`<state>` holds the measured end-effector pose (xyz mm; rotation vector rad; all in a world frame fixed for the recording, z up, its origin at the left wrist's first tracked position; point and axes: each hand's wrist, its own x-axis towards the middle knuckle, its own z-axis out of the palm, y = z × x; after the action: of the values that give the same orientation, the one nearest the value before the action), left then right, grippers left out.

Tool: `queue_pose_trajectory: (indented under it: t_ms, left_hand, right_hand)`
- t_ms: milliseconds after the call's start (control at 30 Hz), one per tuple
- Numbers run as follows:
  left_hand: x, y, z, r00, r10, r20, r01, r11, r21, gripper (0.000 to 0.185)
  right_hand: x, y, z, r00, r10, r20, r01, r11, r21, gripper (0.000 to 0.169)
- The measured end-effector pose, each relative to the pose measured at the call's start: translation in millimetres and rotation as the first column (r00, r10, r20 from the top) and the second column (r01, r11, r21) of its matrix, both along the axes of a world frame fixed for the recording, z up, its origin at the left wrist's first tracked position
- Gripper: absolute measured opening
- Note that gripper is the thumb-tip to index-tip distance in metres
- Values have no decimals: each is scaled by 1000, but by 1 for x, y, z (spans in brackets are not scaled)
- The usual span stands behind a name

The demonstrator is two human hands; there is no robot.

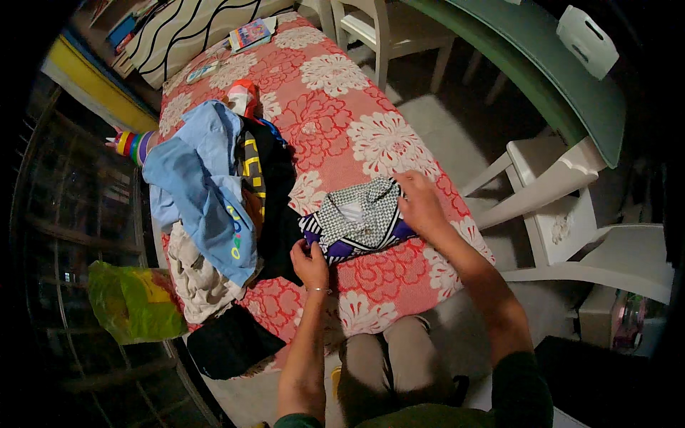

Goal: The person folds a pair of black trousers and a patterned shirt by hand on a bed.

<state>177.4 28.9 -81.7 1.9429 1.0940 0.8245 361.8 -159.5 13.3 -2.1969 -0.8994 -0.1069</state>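
A folded shirt with a checked collar and a purple, black and white pattern (356, 216) lies on the red and white floral cover (374, 273) before me. At its lower left corner is my left hand (311, 265), fingers curled at the fabric edge. My right hand (420, 203) rests at the upper right edge, by the collar; whether the fingertips pinch the cloth cannot be told. Left of the shirt is a loose heap with light blue garments (198, 166), a black garment (275, 198) and a cream one (200, 275). A folded black cloth (230, 342) lies at the near left corner.
Stacking rings (134, 147) and a yellow-green plastic bag (134, 302) are along the left edge. Books (250, 35) lie at the far end. White chairs (556, 214) and a green-topped table (578, 91) stand on the right.
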Motion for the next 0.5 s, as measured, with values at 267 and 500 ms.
queue_pose_trajectory:
  t_ms: [267,500]
  left_hand:
    - [0,-4,-12,997,-28,-78,39,988,150,29]
    - [2,-9,-13,996,-19,-89,34,985,170,27]
  right_hand:
    - [4,37,-40,1000,2,-12,-5,966,-259,22]
    - [9,28,-55,997,35,-69,-41,996,-78,18]
